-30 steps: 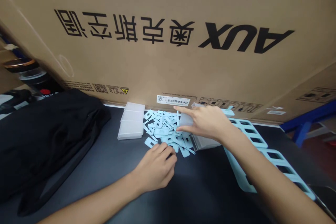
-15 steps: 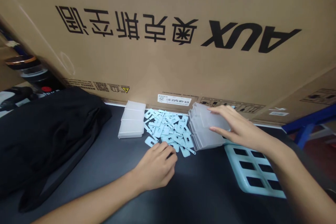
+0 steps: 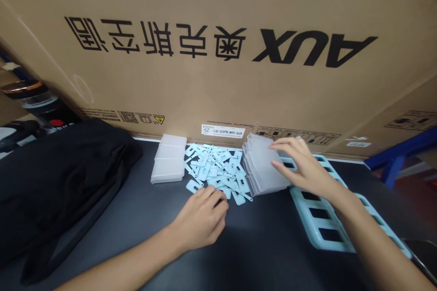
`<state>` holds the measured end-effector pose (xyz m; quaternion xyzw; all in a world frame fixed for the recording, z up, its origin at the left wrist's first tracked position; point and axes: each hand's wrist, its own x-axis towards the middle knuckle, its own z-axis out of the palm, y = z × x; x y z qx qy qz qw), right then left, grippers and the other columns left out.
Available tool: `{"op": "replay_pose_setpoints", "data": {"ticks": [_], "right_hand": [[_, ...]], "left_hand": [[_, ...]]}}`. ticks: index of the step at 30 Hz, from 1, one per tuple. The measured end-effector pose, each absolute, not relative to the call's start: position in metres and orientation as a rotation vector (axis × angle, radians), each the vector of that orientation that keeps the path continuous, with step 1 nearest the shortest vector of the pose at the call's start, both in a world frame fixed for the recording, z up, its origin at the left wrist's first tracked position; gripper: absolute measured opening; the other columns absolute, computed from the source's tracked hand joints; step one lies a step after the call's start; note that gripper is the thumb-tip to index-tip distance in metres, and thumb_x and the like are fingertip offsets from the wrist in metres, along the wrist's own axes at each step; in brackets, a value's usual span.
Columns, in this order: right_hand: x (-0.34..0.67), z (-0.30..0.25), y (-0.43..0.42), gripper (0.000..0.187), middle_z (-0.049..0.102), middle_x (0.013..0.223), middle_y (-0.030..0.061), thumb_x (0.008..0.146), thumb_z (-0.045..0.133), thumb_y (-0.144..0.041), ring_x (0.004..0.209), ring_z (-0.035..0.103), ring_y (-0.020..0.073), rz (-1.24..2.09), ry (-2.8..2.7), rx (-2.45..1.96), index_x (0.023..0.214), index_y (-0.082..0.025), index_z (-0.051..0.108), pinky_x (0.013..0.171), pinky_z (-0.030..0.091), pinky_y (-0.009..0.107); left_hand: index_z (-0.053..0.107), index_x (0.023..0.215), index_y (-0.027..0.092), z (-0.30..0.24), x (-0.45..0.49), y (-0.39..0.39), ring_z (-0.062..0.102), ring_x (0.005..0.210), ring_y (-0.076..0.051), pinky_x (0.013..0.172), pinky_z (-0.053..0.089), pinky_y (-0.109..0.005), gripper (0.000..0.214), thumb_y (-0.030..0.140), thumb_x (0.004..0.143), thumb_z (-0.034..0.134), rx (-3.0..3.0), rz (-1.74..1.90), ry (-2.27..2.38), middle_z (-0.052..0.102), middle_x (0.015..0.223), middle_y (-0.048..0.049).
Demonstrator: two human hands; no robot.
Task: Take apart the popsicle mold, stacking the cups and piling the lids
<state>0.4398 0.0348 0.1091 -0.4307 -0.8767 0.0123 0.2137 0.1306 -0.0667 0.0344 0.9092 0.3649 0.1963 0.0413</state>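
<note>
My left hand (image 3: 203, 218) rests on the dark tabletop at the near edge of a loose pile of light-blue plastic pieces (image 3: 221, 170). Its fingers are curled in, and their tips are partly hidden, so what they hold, if anything, does not show. Over the right part of a leaning stack of translucent plastic boxes (image 3: 264, 157) is my right hand (image 3: 303, 166), thumb and fingers apart. Its fingertips are at the upper box; contact is unclear. A shorter row of overlapping translucent boxes (image 3: 169, 159) lies left of the pile.
A large cardboard box (image 3: 191, 86) stands behind everything like a wall. Light-blue grid frames (image 3: 317, 234) lie at the right, partly under my right forearm. A black fabric bag (image 3: 68, 177) covers the left side, with a dark cylindrical container (image 3: 56, 109) behind it.
The view has shifted slightly. My right fingers are a little more bent, and more of the light-blue frames shows around the forearm. My left hand stays by the pile.
</note>
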Motion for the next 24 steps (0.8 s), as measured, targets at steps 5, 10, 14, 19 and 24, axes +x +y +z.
{"op": "replay_pose_setpoints", "data": {"ticks": [5, 10, 14, 19, 24], "right_hand": [[0.469, 0.077, 0.05, 0.053, 0.051, 0.114, 0.0165, 0.078, 0.06, -0.048, 0.094, 0.057, 0.0251, -0.028, -1.709, -1.605, 0.117, -0.015, 0.045, 0.082, 0.05, 0.041], [0.489, 0.044, 0.063, 0.065, 0.06, 0.099, 0.0103, 0.066, 0.065, -0.064, 0.081, 0.062, 0.0227, 0.342, -1.529, -1.908, 0.108, -0.018, 0.046, 0.074, 0.051, 0.038], [0.48, 0.05, 0.063, 0.057, 0.065, 0.09, 0.0124, 0.068, 0.058, -0.074, 0.084, 0.064, 0.0291, 0.229, -1.761, -2.12, 0.086, -0.019, 0.056, 0.072, 0.048, 0.038], [0.459, 0.065, 0.052, 0.066, 0.068, 0.101, 0.0223, 0.08, 0.046, -0.073, 0.094, 0.066, 0.0358, -0.004, -1.732, -2.295, 0.1, -0.013, 0.063, 0.068, 0.047, 0.038], [0.455, 0.065, 0.042, 0.07, 0.068, 0.098, 0.0269, 0.086, 0.042, -0.07, 0.099, 0.066, 0.0386, -0.089, -1.757, -2.307, 0.107, -0.006, 0.062, 0.072, 0.047, 0.04]], "left_hand": [[0.059, 0.098, 0.017, 0.039, 0.132, -0.067, 0.05, 0.09, -0.022, 0.075, 0.043, -0.036, 0.014, 0.019, 0.094, 0.046, 2.755, 0.621, 1.124, 0.06, 0.104, -0.0074], [0.058, 0.107, 0.017, 0.041, 0.133, -0.067, 0.051, 0.091, -0.022, 0.08, 0.044, -0.037, 0.018, 0.02, 0.094, 0.046, 2.707, 0.667, 1.145, 0.059, 0.107, -0.0086], [0.057, 0.108, 0.017, 0.044, 0.138, -0.067, 0.051, 0.092, -0.022, 0.08, 0.045, -0.038, 0.018, 0.021, 0.096, 0.044, 2.684, 0.702, 1.142, 0.059, 0.106, -0.0087], [0.055, 0.108, 0.017, 0.049, 0.146, -0.07, 0.052, 0.092, -0.023, 0.08, 0.045, -0.038, 0.017, 0.023, 0.097, 0.043, 2.701, 0.686, 1.138, 0.059, 0.102, -0.0079], [0.055, 0.105, 0.018, 0.049, 0.15, -0.073, 0.052, 0.09, -0.022, 0.079, 0.045, -0.037, 0.017, 0.024, 0.097, 0.042, 2.723, 0.663, 1.157, 0.057, 0.098, -0.0066]]}}
